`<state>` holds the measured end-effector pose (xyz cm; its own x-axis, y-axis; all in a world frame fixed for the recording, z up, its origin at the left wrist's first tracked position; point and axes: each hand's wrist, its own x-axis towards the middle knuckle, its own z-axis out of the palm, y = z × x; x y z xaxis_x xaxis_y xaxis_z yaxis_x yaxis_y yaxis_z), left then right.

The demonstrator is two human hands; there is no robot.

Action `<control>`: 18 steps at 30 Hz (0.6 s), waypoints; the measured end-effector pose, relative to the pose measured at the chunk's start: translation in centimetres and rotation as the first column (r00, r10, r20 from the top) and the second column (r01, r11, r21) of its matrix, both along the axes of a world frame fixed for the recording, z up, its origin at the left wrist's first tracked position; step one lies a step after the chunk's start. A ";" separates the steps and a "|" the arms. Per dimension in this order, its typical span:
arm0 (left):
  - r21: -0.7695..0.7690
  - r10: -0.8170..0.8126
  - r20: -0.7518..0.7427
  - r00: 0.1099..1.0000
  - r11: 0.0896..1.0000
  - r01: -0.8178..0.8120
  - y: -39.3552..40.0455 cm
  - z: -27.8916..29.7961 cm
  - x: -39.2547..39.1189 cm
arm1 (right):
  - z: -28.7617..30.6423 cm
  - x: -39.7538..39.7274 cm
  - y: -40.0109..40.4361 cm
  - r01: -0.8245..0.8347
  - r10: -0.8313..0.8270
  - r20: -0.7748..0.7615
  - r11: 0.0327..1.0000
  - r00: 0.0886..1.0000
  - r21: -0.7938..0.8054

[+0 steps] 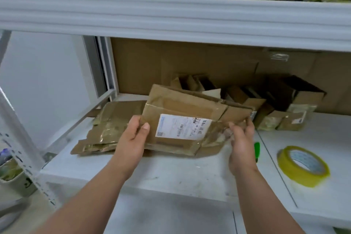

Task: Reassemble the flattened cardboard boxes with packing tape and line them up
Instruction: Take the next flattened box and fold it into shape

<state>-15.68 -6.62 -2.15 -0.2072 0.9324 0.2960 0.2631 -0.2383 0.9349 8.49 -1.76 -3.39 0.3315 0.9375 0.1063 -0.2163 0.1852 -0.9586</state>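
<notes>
Far left: white shelf upright [22, 138], a container [13, 176] low beside it, contents blurred.

On the white shelf [161, 173], left of centre: a stack of flattened boxes [106, 131], lying flat, glossy with old tape.

Left hand [133, 138]: gripping the left edge of a flattened cardboard box [182, 119], thumb on the front face, fingers curled behind.

That box: held up off the shelf, tilted, overlapping the right end of the flat stack, white shipping label [182, 126] facing the camera, with barcodes on it, text too blurred to read.

Right hand [241, 142]: at the box's lower right corner, thumb and fingers closed around the crumpled taped flap there.

Just beside the right wrist: a green object [256, 151] on the shelf, mostly hidden, kind unclear.

Behind, toward the back right: several reassembled small boxes [284, 108], open-ended, standing side by side, touching.

Far right, well apart from the held box: roll of yellow packing tape [303, 165], lying flat on the shelf.

Above everything: the white beam [171, 15] of the upper shelf, more cardboard on it.
</notes>
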 end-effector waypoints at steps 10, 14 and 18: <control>-0.203 0.091 0.181 0.979 0.978 -0.054 1.3 -2.3 9.6 | -0.9 9.8 -2.0 0.001 -0.010 0.231 0.999 0.973 0.041; -0.143 0.001 0.196 0.981 0.989 0.028 1.2 -1.6 10.9 | -0.6 11.7 -2.3 -0.080 0.057 0.295 0.995 0.954 0.067; -0.143 0.000 0.167 0.986 0.989 0.024 0.4 -1.5 11.8 | -0.7 12.4 -2.0 -0.196 0.138 0.493 0.978 0.859 0.069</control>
<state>-3.83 -6.24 -3.61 -0.2305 0.9656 0.1205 0.0988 -0.1000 0.9901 20.93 -3.76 -4.09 0.0507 0.9461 0.3199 0.2306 0.3006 -0.9255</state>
